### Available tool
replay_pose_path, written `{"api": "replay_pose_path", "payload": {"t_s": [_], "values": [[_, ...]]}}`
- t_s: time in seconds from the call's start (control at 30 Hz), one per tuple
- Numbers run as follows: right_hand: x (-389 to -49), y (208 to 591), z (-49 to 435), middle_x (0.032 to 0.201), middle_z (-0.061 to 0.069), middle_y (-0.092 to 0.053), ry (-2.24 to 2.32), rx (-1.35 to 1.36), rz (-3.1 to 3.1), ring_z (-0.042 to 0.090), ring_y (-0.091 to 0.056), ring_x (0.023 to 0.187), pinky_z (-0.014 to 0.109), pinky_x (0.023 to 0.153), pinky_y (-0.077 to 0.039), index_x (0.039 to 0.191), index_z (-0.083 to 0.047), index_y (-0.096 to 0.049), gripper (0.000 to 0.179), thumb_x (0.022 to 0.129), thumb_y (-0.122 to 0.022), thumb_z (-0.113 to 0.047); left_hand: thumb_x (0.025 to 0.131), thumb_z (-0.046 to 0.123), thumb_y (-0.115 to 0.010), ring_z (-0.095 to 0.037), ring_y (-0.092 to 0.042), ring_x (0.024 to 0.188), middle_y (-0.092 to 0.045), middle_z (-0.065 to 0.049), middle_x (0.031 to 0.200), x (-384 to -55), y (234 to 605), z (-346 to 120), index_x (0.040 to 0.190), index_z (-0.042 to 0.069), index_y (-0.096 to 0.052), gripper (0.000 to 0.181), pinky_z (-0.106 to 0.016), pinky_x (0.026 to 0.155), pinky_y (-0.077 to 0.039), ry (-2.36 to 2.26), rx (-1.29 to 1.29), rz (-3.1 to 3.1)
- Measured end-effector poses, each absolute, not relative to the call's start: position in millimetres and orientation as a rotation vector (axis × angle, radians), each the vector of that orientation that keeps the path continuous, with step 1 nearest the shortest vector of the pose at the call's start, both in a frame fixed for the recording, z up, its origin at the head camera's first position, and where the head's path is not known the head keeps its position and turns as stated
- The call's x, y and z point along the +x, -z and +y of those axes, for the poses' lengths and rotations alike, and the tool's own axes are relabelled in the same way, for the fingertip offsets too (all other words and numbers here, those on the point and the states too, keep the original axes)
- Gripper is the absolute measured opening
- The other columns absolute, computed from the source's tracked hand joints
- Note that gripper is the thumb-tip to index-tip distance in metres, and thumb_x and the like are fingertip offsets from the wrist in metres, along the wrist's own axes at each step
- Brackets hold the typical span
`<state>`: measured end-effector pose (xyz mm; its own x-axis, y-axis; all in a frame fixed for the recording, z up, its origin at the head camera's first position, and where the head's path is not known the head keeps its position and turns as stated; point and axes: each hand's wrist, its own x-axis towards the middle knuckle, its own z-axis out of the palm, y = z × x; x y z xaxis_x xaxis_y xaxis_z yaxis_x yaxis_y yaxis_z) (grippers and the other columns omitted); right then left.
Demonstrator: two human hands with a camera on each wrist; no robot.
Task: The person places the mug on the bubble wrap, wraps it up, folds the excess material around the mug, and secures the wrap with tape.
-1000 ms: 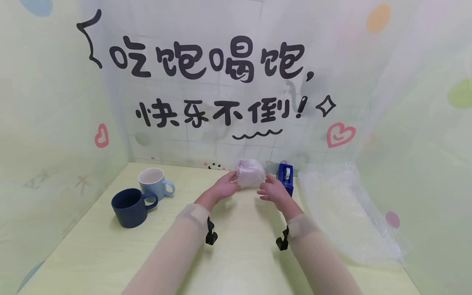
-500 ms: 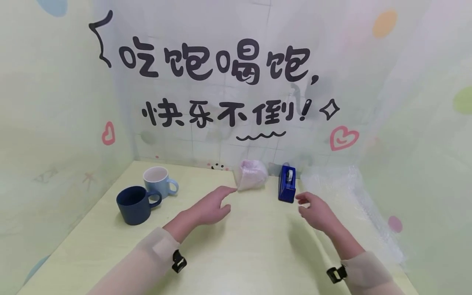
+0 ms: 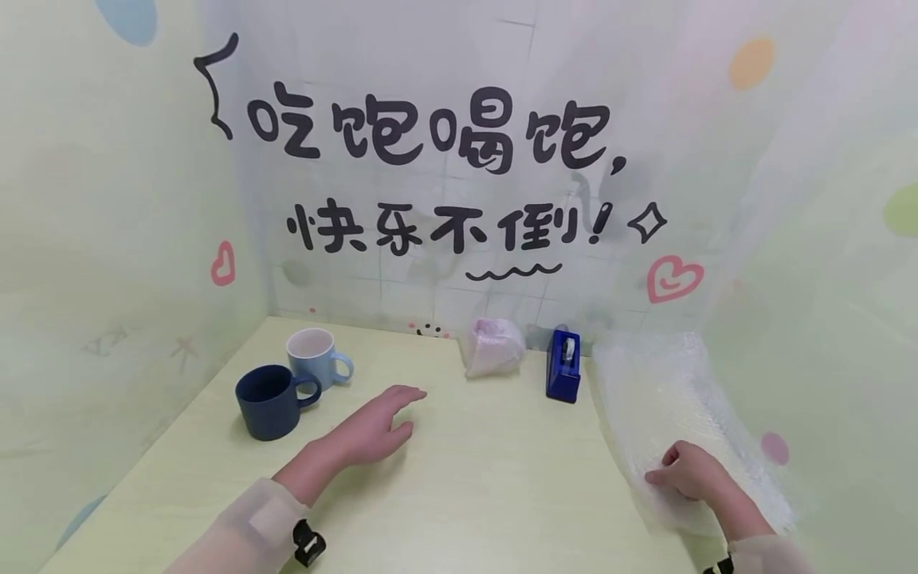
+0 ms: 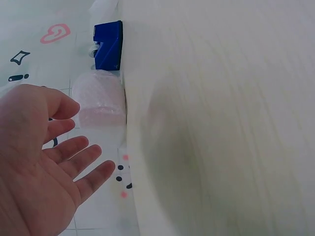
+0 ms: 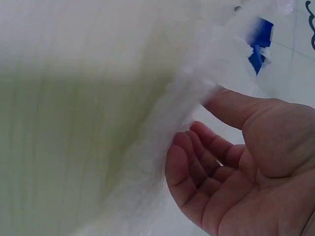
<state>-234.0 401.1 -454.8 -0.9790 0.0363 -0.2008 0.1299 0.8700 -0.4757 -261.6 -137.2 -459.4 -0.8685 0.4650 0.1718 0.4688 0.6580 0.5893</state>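
My right hand (image 3: pixel 692 472) is over the near left part of a clear bubble wrap sheet (image 3: pixel 645 406) on the table's right side. In the right wrist view its thumb and bent fingers (image 5: pixel 179 169) stand apart at the blurred edge of the wrap (image 5: pixel 142 162); firm contact cannot be made out. My left hand (image 3: pixel 369 430) hovers over the table with loosely spread fingers and holds nothing. Beyond it, by the back wall, stands a bundle wrapped in pinkish bubble wrap (image 3: pixel 495 349); what is inside is hidden.
A blue tape dispenser (image 3: pixel 563 367) stands right of the bundle, near the wrap. At the left are a dark blue mug (image 3: pixel 267 406) and a light blue mug (image 3: pixel 312 363), close together. Printed sheeting (image 3: pixel 430 295) encloses the table (image 3: pixel 488 454) at the back and sides.
Both hands have left the wrapped bundle, which stays by the back wall. The left hand has drawn back toward the left; the right hand has moved past the dispenser to the bubble wrap sheet.
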Motion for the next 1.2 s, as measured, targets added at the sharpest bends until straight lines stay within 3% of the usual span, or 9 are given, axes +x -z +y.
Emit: {"api": "replay_pose_path", "payload": {"t_s": [0.3,0.5,0.7,0.83,0.97,1.07,1.2], "values": [[-234.4,464.6,408.5,0.089,0.009,-0.068,0.698,0.028,2.974,0.022,-0.062,0.079,0.037,0.071,-0.05,0.099,-0.001,-0.066,0.008,0.095,-0.07,-0.008,0.105,0.005,-0.06,-0.045,-0.052,0.151,-0.056,-0.023,0.16,-255.3,466.1,-142.8,0.154,0.0,-0.057,0.05,-0.064,0.125,-0.043,1.032,-0.775,-2.842],[-227.4,470.5,417.1,0.1,0.018,-0.073,0.66,0.025,3.051,0.032,-0.07,0.095,0.049,0.084,-0.058,0.117,0.011,-0.069,0.027,0.094,-0.064,-0.004,0.105,0.005,-0.06,-0.045,-0.052,0.151,-0.056,-0.023,0.16,-252.7,465.6,-144.5,0.154,0.0,-0.058,0.049,-0.064,0.125,-0.043,1.037,-0.779,-2.819],[-216.9,463.6,413.7,0.1,0.012,-0.068,0.694,0.054,3.197,0.02,-0.062,0.088,0.034,0.073,-0.049,0.134,0.015,-0.066,0.047,0.095,-0.064,-0.011,0.105,0.005,-0.061,-0.044,-0.053,0.151,-0.057,-0.021,0.159,-249.5,462.8,-145.8,0.153,0.002,-0.059,0.048,-0.064,0.125,-0.043,1.042,-0.757,-2.814],[-205.2,451.8,401.6,0.104,0.014,-0.067,0.73,0.024,3.344,0.016,-0.06,0.086,0.029,0.068,-0.046,0.134,0.01,-0.071,0.042,0.098,-0.062,-0.01,0.106,0.006,-0.062,-0.045,-0.051,0.152,-0.055,-0.02,0.161,-248.2,462.3,-144.5,0.154,0.004,-0.059,0.049,-0.065,0.125,-0.043,1.078,-0.742,-2.82],[-194.0,441.5,386.3,0.101,0.01,-0.067,0.803,-0.058,3.524,0.001,-0.054,0.08,0.025,0.063,-0.045,0.125,0.002,-0.078,0.034,0.095,-0.066,-0.006,0.107,0.008,-0.061,-0.044,-0.051,0.152,-0.054,-0.02,0.162,-246.9,459.2,-143.2,0.155,0.005,-0.059,0.048,-0.065,0.125,-0.043,1.095,-0.736,-2.815],[-190.1,434.3,371.0,0.097,0.005,-0.065,0.88,-0.227,3.643,-0.006,-0.05,0.076,0.022,0.06,-0.043,0.12,-0.003,-0.082,0.031,0.091,-0.07,-0.001,0.107,0.008,-0.06,-0.045,-0.053,0.151,-0.054,-0.02,0.162,-246.8,455.0,-143.4,0.155,0.004,-0.058,0.048,-0.064,0.122,-0.047,1.095,-0.741,-2.792],[-190.8,428.5,348.7,0.096,0.0,-0.063,0.894,-0.658,3.745,-0.003,-0.051,0.076,0.014,0.059,-0.044,0.115,-0.008,-0.084,0.039,0.081,-0.078,0.008,0.108,0.008,-0.06,-0.045,-0.056,0.147,-0.054,-0.022,0.161,-248.6,448.5,-143.4,0.154,0.003,-0.058,0.047,-0.063,0.116,-0.053,1.096,-0.766,-2.743]]}}
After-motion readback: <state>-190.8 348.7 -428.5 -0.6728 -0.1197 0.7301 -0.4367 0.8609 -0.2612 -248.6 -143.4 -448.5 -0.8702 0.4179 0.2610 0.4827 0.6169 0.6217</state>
